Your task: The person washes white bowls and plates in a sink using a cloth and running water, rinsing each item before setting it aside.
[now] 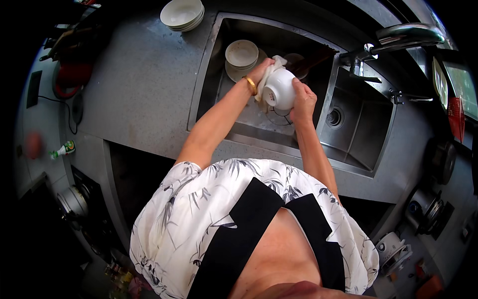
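Observation:
Over the larger basin of a steel double sink [203, 80], my right hand [304, 100] grips a white bowl [284, 89] by its right side, its foot turned towards me. My left hand [260, 71], with a gold bangle at the wrist, holds a whitish cloth [275, 67] against the bowl's far left side; the fingers are partly hidden. Small stacked bowls [242, 53] rest on a plate [232, 72] in the basin, left of my hands. More dishes and something dark red lie in shadow behind the bowl. A wire rack [280, 119] shows below it.
Stacked white bowls [182, 13] stand on the grey counter [149, 74] beyond the sink's left edge. A chrome faucet [358, 61] rises behind the smaller basin [351, 119], at the right. A red kettle [71, 80] stands far left, and a pot [73, 201] on the hob lower left.

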`<control>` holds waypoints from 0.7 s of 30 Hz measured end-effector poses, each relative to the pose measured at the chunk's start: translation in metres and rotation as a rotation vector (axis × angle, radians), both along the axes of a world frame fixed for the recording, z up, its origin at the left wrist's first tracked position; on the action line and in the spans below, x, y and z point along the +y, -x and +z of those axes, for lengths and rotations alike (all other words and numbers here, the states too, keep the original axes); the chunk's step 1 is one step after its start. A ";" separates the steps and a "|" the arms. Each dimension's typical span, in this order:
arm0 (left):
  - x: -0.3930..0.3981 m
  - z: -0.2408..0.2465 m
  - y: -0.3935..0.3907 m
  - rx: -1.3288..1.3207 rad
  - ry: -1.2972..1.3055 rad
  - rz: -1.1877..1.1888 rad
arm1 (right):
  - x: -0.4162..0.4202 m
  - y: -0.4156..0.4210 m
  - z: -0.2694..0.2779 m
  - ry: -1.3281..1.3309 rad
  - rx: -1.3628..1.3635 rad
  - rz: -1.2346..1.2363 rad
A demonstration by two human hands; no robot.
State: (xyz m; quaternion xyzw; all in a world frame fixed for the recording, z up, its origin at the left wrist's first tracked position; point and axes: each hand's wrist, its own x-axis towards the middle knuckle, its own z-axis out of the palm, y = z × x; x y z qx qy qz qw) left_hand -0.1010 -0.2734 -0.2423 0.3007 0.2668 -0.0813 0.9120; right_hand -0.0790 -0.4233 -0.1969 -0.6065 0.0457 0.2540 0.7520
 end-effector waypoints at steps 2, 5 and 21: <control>0.000 -0.006 0.007 -0.074 0.133 0.073 | 0.005 -0.001 0.009 -0.127 0.164 -0.082; -0.010 -0.049 0.012 -0.264 0.196 0.315 | 0.015 -0.005 0.004 -0.284 0.363 -0.223; -0.094 0.012 0.026 -0.021 -1.803 0.442 | 0.019 -0.010 -0.013 -0.191 0.320 0.061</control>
